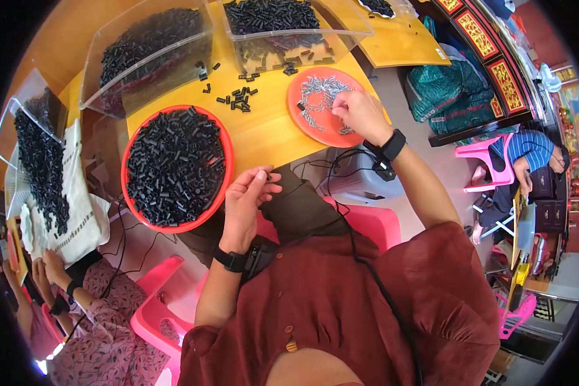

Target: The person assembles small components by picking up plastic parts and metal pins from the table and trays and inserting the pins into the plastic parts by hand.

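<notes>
My left hand (249,198) is raised by the red basin's right side. Its thumb and fingers pinch a small black piece, mostly covered by the fingertips. Short black plastic tubes (174,168) fill the round red basin (230,149) to the rim. Over at the right, my right hand (361,116) reaches into a shallow orange-red plate (297,90) of small silver metal pieces (321,87), perhaps screws or springs. The fingertips there are pinched together, and what lies between them is hidden. A few black tubes (240,100) lie loose on the yellow table (267,125).
Two clear bins (149,64) (296,33) of black parts stand at the far side. Another bin (40,128) tilts at left, spilling parts onto cloth near another person's hands (50,267). A cable (379,283) runs down my front. A person in blue stripes (527,147) sits far right.
</notes>
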The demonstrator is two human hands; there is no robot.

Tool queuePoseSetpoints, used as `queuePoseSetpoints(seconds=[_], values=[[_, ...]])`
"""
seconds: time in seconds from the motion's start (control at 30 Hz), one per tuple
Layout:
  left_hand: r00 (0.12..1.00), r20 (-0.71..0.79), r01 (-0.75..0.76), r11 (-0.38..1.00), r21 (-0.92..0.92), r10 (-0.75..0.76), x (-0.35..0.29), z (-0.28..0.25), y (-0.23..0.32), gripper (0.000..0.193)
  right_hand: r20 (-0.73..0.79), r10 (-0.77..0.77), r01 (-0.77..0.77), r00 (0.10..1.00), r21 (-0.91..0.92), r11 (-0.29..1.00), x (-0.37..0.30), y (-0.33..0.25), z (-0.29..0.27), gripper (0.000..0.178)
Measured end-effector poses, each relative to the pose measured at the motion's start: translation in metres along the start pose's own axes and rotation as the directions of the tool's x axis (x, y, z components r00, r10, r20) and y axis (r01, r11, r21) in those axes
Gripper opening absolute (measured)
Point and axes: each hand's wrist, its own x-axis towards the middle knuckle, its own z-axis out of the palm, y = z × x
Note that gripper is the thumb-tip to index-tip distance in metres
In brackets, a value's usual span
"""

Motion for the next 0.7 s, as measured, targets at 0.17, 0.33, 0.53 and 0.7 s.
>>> queuePoseSetpoints(seconds=[0.17,0.33,0.53,0.7], values=[[0.999,0.018,0.028,1.0,0.006,-0.028,0.001,-0.003,-0.001,0.023,0.032,-0.028,0.029,0.999,-0.04,0.999,0.013,0.001,0.01,0.01],[0.996,0.066,0.066,0.997,-0.051,-0.062,0.002,-0.008,-0.002,0.024,0.027,-0.039,0.04,0.999,-0.026,0.999,0.018,0.002,0.019,0.01],[0.985,0.153,0.116,0.96,-0.255,-0.078,0.005,-0.008,-0.008,0.022,0.085,-0.132,0.131,0.988,0.019,0.991,0.024,0.009,0.016,0.011],[0.977,0.186,0.159,0.947,-0.279,-0.109,0.004,-0.008,-0.008,0.019,0.115,0.011,-0.058,0.993,0.41,0.91,0.017,0.014,0.007,0.01]])
